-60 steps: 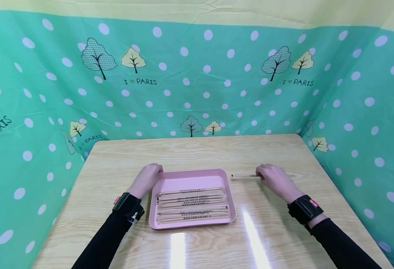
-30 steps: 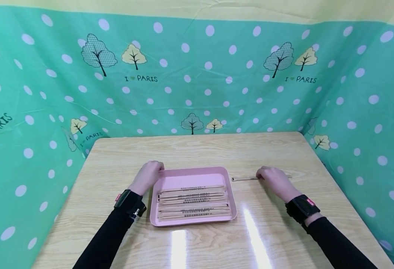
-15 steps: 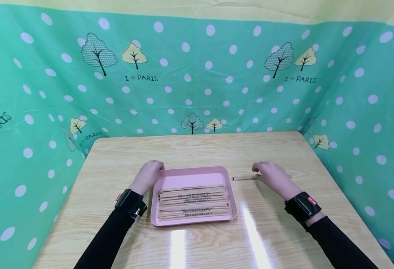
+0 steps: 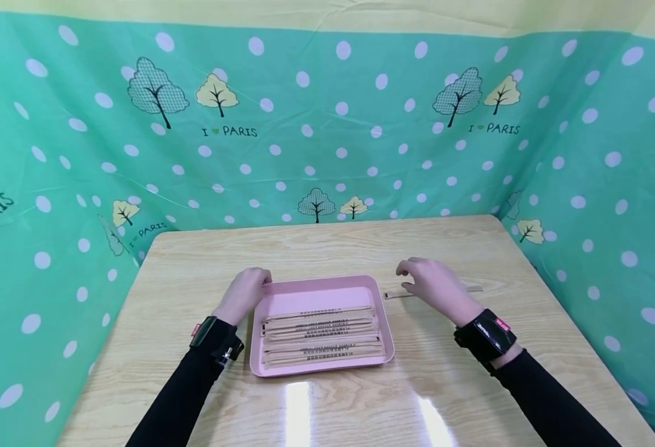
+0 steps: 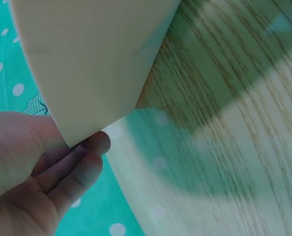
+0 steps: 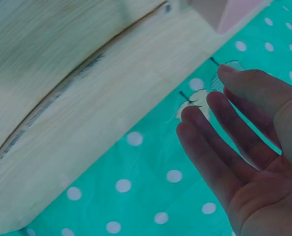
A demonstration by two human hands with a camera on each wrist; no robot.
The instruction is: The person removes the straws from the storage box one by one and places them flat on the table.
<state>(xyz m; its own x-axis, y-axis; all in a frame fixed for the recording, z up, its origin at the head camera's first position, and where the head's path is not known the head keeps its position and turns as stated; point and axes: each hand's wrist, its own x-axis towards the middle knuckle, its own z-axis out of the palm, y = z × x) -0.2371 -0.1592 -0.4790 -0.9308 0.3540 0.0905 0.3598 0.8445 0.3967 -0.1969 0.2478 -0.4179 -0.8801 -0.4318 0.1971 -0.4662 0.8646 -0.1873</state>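
1. The right hand has just let go. Two seconds ago it held the loose straw; now its fingers and thumb are spread apart in a loose curve, with nothing between them.

2. That straw lies flat on the table, just beyond the right side of the tray — its printed wrapper runs roughly in line with the tray's long sides. In the head view the right hand covers the middle of it; the right wrist view shows the fingers clear of it.

3. The right hand has also shifted a little closer to the tray since half a second ago, though it is well short of the tray's rim.

4. The left hand has stayed where it was, pinching the tray's far left corner between thumb and fingers; the tray sits where it did.

5. Inside the tray the bundled straws fill the near and middle part, with bare floor behind them. Their layout looks unchanged, and an exact count cannot be told.

6. What this means, as a judgement: the laying down of this one straw looks finished — it rests outside the tray with no hand holding it, and the right hand is free.
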